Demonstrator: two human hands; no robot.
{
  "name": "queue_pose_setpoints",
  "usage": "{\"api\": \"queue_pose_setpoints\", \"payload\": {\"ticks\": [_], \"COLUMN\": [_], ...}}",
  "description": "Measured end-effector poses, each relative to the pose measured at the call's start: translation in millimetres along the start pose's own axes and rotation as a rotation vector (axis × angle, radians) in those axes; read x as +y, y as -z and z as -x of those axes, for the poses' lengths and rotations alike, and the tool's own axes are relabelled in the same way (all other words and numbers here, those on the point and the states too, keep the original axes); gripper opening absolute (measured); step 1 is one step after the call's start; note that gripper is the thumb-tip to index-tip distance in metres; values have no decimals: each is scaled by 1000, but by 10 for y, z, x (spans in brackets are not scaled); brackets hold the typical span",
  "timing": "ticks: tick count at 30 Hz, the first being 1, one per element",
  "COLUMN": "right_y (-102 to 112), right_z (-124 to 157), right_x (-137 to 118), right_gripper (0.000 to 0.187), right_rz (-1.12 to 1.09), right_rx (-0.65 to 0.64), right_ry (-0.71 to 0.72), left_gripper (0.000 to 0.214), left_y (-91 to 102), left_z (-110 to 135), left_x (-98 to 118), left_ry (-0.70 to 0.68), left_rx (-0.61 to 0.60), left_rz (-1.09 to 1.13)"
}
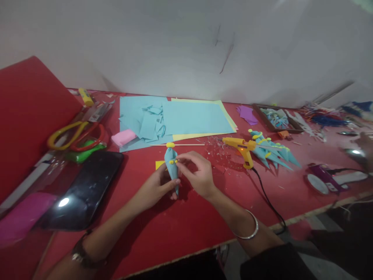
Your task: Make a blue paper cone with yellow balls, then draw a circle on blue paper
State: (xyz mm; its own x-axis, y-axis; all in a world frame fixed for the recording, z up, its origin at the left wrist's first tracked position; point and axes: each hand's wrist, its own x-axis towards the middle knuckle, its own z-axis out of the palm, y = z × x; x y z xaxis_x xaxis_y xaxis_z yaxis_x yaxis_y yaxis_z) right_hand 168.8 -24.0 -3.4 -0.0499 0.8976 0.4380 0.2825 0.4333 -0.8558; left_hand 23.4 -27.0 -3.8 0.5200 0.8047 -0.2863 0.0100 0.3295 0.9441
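Near the front of the red table, my left hand (160, 184) is closed round the lower part of a light-blue paper cone figure (171, 171). The cone stands upright with its narrow tip down. A yellow piece (170, 145) caps its top, and small yellow bits sit across its middle. My right hand (199, 173) pinches at those small yellow bits (173, 161) with thumb and forefinger. Whether it grips one of them or only presses it is hard to make out. Partly hidden behind my left hand lies a yellow paper piece (159, 165).
Right of my hands lies a yellow glue gun (240, 147) with a black cord, beside several similar blue cones (274, 151). Blue paper sheets (198, 116) and a thin stick (186, 145) lie behind. Scissors (77, 136), a black phone-like slab (87, 190) and a pink packet (124, 137) are left.
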Motion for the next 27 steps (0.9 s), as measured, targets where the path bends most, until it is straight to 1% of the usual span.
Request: {"api": "queue_pose_setpoints", "payload": {"ticks": [3,6,20,27], "right_y": [-3,4,0,10], "right_z": [1,-3,-13,-14], "right_x": [-3,-15,35,18], "right_gripper": [10,6,6,6], "right_rz": [-4,22,43,42], "right_rx": [10,-2,10,1], "right_ry": [-15,10,95,90], "left_gripper": [41,39,37,36], "left_y": [-8,-16,-15,-22], "left_z": [2,-2,3,11], "left_x": [5,5,0,23], "left_ry": [-9,-15,-29,-36], "left_rx": [2,13,21,21], "left_rz": [-1,-11,-63,-64]}}
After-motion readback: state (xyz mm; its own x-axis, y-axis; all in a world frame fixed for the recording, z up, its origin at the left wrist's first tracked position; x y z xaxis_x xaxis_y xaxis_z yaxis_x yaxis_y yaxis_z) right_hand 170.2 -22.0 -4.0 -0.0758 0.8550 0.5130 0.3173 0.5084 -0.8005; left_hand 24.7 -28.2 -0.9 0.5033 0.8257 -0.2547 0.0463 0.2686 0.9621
